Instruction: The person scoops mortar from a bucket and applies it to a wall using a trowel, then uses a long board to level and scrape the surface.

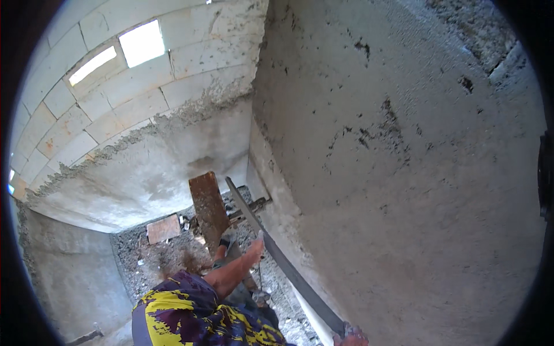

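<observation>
A long grey straightedge, a straight bar, runs slantwise along the plastered wall on the right. Its far end rises past a brown board; its near end reaches the lower edge. My left hand, at the end of a bare forearm, is closed on the bar's middle stretch. Down at the picture's lower edge, my right hand is closed around the near end, partly cut off. Fresh-looking grey plaster with dark pits and rough patches covers the wall beside the bar.
The brown board leans up from the rubble-strewn floor. A smaller reddish slab lies by the far wall. Light blocks with two bright openings rise above a smooth plaster band. A foot shows near the board.
</observation>
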Tool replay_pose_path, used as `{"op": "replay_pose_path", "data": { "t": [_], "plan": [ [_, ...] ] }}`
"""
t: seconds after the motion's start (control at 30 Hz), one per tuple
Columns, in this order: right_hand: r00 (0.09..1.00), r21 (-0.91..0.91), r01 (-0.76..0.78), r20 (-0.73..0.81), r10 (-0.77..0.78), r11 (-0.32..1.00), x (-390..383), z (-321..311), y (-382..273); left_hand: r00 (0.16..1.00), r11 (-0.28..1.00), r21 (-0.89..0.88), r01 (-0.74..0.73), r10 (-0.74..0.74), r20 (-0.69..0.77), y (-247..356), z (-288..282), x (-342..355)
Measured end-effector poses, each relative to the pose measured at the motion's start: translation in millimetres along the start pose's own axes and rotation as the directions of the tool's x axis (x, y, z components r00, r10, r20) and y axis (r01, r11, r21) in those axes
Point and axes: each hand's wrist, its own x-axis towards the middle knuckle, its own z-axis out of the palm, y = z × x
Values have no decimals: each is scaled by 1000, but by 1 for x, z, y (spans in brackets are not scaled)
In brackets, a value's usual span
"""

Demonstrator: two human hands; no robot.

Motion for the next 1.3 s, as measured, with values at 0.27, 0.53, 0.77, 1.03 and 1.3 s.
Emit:
{"op": "replay_pose_path", "data": {
  "t": [0.27,0.53,0.77,1.03,1.3],
  "plan": [
    [961,106,-60,-262,86,993,27,-35,23,804,622,735,-270,566,-184,38,253,-16],
    [686,-163,-207,-727,24,965,135,-41,74,735,614,518,-596,676,44,62,436,24],
    [526,-132,-302,-849,49,944,164,-112,65,587,576,123,-808,804,90,53,509,42],
    [394,-54,-96,-919,-12,994,227,-161,28,528,510,143,-848,835,153,173,580,16],
    [234,47,-118,-969,73,992,252,-196,-7,247,192,237,-952,942,227,239,644,5]
  ]
}}
